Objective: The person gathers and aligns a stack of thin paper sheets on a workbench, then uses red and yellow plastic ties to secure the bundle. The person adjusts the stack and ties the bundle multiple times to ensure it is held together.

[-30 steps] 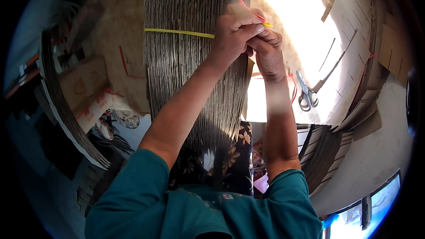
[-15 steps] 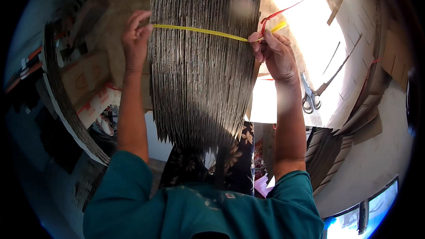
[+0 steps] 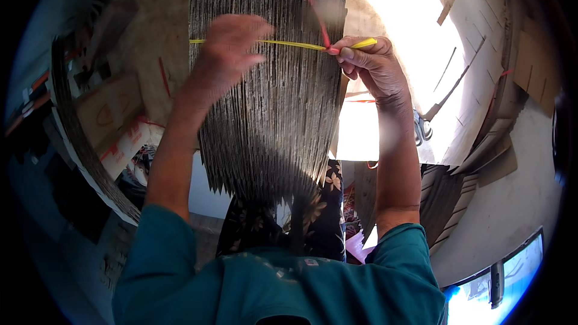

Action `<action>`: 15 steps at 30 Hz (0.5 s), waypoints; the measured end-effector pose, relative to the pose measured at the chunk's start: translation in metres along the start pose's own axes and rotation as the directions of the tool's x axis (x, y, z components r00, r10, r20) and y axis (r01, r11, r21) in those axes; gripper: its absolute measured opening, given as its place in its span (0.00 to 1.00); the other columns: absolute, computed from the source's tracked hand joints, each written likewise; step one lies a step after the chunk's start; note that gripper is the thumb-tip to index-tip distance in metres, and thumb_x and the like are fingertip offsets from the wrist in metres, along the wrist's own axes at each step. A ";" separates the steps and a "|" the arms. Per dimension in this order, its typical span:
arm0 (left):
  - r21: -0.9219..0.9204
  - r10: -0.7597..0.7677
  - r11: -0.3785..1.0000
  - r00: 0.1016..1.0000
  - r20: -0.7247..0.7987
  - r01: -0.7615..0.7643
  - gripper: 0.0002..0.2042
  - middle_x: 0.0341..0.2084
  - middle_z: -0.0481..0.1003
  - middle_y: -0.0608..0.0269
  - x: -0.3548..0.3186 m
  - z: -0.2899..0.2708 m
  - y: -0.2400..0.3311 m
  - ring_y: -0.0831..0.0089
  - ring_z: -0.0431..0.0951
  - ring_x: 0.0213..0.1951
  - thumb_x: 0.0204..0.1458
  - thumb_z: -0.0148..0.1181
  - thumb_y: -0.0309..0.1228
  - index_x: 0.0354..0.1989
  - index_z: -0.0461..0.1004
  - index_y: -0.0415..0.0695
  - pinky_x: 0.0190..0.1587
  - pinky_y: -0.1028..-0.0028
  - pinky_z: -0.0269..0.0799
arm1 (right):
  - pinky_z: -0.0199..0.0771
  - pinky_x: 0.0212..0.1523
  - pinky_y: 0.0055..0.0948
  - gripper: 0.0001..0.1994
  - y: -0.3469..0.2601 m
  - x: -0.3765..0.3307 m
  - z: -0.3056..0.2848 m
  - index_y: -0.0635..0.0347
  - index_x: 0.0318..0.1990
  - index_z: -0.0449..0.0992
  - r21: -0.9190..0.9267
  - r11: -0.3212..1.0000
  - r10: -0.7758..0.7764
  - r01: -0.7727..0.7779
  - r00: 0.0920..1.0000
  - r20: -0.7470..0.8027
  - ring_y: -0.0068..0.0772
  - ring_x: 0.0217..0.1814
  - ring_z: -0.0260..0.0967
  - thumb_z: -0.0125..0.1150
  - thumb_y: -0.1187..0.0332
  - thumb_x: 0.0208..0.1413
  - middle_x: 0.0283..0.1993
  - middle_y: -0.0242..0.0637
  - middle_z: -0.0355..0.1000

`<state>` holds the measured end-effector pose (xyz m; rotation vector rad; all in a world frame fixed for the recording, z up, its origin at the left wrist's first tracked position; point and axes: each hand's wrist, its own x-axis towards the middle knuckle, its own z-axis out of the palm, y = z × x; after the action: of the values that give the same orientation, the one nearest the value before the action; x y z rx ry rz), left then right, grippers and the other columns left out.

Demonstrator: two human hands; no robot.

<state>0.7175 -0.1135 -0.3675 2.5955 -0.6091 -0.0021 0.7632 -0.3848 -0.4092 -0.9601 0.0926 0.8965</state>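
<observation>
A tall stack of grey-brown cardboard sheets (image 3: 271, 114), edges facing up, lies in front of me. A yellow strap (image 3: 292, 44) runs across it. At the stack's right edge my right hand (image 3: 368, 63) pinches the strap, whose short yellow end sticks out past the fingers. From the pinch a red string (image 3: 313, 7) rises up and to the left over the stack. My left hand (image 3: 232, 45), smeared by motion, hovers over the strap on the left half of the stack; whether it holds anything is not visible.
Scissors (image 3: 421, 127) lie right of my right forearm on a brightly lit pale sheet (image 3: 445, 93) with slits. A cardboard box (image 3: 111, 108) stands at the left. More cardboard pieces (image 3: 495, 159) lean at the right.
My left hand has moved right from the stack's left edge to over the strap. The red string has swung from upper right to upper left. My right hand still pinches the strap.
</observation>
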 end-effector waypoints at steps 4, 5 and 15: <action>-0.491 -0.016 0.856 0.960 0.280 0.158 0.14 0.31 0.78 0.61 0.035 0.037 0.010 0.71 0.77 0.31 0.43 0.58 0.24 0.41 0.76 0.41 0.35 0.74 0.74 | 0.65 0.25 0.17 0.06 0.004 0.002 0.005 0.57 0.33 0.81 -0.391 0.895 -0.230 0.214 0.973 0.006 0.17 0.26 0.66 0.61 0.77 0.49 0.27 0.30 0.73; -0.644 -0.076 0.697 0.926 0.370 0.315 0.14 0.29 0.78 0.60 0.045 0.037 0.010 0.73 0.78 0.28 0.42 0.57 0.23 0.40 0.76 0.40 0.32 0.74 0.75 | 0.67 0.26 0.18 0.07 0.006 0.001 0.009 0.56 0.33 0.82 -0.528 0.805 -0.317 0.271 0.948 0.003 0.18 0.27 0.67 0.61 0.78 0.48 0.27 0.30 0.73; -0.699 -0.006 -0.014 0.699 0.715 0.715 0.14 0.25 0.76 0.55 0.075 0.028 0.002 0.79 0.74 0.16 0.51 0.51 0.20 0.46 0.70 0.28 0.18 0.83 0.72 | 0.76 0.30 0.27 0.12 0.025 0.011 0.023 0.61 0.36 0.74 -0.906 -0.161 -0.750 0.392 0.547 0.370 0.30 0.32 0.73 0.60 0.75 0.39 0.34 0.34 0.71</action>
<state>0.7817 -0.1591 -0.3834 1.1537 0.1244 -1.0360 0.7454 -0.3543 -0.4169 -2.1333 -0.7923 -0.3376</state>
